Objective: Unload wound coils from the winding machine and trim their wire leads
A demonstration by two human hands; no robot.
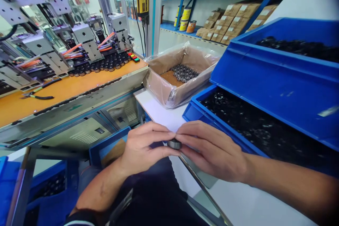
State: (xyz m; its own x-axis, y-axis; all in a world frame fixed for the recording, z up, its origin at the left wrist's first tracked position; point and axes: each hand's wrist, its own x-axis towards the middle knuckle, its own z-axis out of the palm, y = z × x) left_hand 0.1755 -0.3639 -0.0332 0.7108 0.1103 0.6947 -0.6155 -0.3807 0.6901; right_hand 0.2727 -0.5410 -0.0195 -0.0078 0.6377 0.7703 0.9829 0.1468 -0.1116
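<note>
Dark-grey, metallic-looking round disc [174, 144], which I see pinched by fingertips of bare left hand [141, 146] and bare right hand [213, 150] near the white tabletop's [246, 201] left edge, seems stiff, light, maybe slippery, best held by its rim.

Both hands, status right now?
Left hand: closed, fingertips pinching the small dark round part.
Right hand: closed, fingertips gripping the same part from its other side.
</note>
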